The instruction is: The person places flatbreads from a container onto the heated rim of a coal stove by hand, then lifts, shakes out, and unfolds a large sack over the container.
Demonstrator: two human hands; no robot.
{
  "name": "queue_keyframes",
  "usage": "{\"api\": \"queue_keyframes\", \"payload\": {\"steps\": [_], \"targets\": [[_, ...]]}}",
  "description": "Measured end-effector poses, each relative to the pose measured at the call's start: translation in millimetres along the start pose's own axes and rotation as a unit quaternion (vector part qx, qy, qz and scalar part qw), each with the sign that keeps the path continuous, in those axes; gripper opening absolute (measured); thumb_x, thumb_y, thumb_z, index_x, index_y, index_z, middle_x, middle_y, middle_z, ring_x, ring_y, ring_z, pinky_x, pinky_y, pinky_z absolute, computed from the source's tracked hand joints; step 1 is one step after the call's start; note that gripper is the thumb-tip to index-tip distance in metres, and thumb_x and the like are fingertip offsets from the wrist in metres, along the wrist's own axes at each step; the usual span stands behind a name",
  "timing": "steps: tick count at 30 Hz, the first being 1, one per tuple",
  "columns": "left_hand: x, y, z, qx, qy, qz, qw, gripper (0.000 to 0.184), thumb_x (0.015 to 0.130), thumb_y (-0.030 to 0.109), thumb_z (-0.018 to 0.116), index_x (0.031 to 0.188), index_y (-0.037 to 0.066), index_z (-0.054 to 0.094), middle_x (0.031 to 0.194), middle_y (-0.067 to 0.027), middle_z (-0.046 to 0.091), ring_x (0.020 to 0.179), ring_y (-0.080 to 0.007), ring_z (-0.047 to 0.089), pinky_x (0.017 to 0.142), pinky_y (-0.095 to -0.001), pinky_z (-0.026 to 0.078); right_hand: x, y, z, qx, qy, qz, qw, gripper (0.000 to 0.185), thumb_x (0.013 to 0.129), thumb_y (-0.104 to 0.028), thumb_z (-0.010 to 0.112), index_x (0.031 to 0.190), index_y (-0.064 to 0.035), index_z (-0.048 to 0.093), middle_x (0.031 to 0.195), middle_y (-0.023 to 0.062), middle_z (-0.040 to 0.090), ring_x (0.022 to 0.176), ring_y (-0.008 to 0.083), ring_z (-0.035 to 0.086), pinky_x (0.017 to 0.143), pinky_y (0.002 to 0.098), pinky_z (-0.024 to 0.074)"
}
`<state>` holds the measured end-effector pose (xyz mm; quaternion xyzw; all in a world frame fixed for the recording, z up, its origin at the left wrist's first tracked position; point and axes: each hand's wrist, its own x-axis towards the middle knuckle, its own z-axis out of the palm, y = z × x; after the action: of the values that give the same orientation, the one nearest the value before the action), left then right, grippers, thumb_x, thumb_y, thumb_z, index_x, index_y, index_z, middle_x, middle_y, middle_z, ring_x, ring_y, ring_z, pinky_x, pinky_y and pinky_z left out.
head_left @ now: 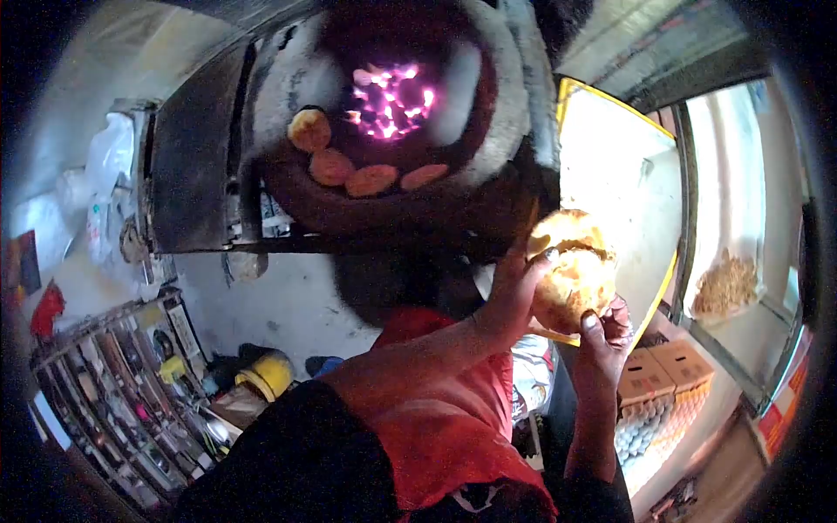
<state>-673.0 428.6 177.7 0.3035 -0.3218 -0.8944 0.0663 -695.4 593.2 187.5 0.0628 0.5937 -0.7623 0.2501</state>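
My left hand (520, 281) and my right hand (608, 336) hold a round, golden-brown flatbread (571, 292) between them. A dark gap runs across its upper part, with my left thumb at that gap. I cannot tell whether this is one split bread or two overlapping ones. My right thumb presses on the lower edge, the fingers behind it. Up and to the left is a round oven (510, 113) with glowing coals (392, 103) inside. Several flatbreads (370, 180) lie in a curve along its near inner side, the leftmost paler than the others.
A yellow-edged white board or tray (623, 166) is behind the bread, beside a window (724, 174). Cardboard boxes (667, 370) sit on stacked egg trays (645, 427) at lower right. A slatted rack (131, 392) and a yellow bucket (266, 376) stand at lower left.
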Motion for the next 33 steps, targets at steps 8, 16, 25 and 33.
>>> {"api": "queue_keyframes", "payload": {"steps": [8, 16, 25, 33], "targets": [[61, 184, -187, 0.292, 0.083, 0.063, 0.951, 0.059, 0.085, 0.036, 0.063, 0.134, 0.007, 0.045, 0.124, -0.0095, 0.056, 0.119, -0.0234, 0.052, 0.097, -0.0405, 0.047, 8, 11, 46, -0.009, -0.012, 0.036, 0.999, 0.027, 0.084, -0.006, 0.069, 0.107, -0.0039, 0.055, 0.108, 0.007, 0.062, 0.101, 0.016, 0.058, 0.094, 0.0336, 0.0461], [217, 338, -343, 0.767, 0.144, 0.233, 0.58, 0.066, 0.075, 0.023, 0.068, 0.134, 0.004, 0.044, 0.122, -0.0191, 0.059, 0.109, -0.0353, 0.06, 0.094, -0.0414, 0.049, -9, 38, 67, -0.101, 0.043, 0.064, 0.992, 0.036, 0.089, -0.017, 0.069, 0.119, -0.0023, 0.055, 0.116, 0.0082, 0.062, 0.106, 0.0181, 0.059, 0.095, 0.0342, 0.0462], [298, 338, -381, 0.864, 0.079, 0.141, 0.477, 0.076, 0.063, 0.031, 0.083, 0.126, 0.006, 0.05, 0.118, -0.0205, 0.06, 0.106, -0.039, 0.06, 0.09, -0.045, 0.051, -11, 27, 105, -0.131, 0.109, 0.059, 0.984, 0.04, 0.084, -0.016, 0.074, 0.115, 0.0016, 0.056, 0.111, 0.0105, 0.063, 0.102, 0.018, 0.059, 0.094, 0.0348, 0.0454], [239, 340, -343, 0.865, 0.025, 0.236, 0.443, 0.04, 0.074, 0.027, 0.075, 0.106, 0.008, 0.062, 0.109, -0.0154, 0.062, 0.099, -0.0311, 0.063, 0.08, -0.0427, 0.054, 50, -1, 164, -0.255, 0.019, 0.002, 0.967, 0.036, 0.087, -0.011, 0.067, 0.118, -0.0018, 0.051, 0.107, 0.0073, 0.061, 0.101, 0.0168, 0.057, 0.089, 0.0323, 0.047]]}}
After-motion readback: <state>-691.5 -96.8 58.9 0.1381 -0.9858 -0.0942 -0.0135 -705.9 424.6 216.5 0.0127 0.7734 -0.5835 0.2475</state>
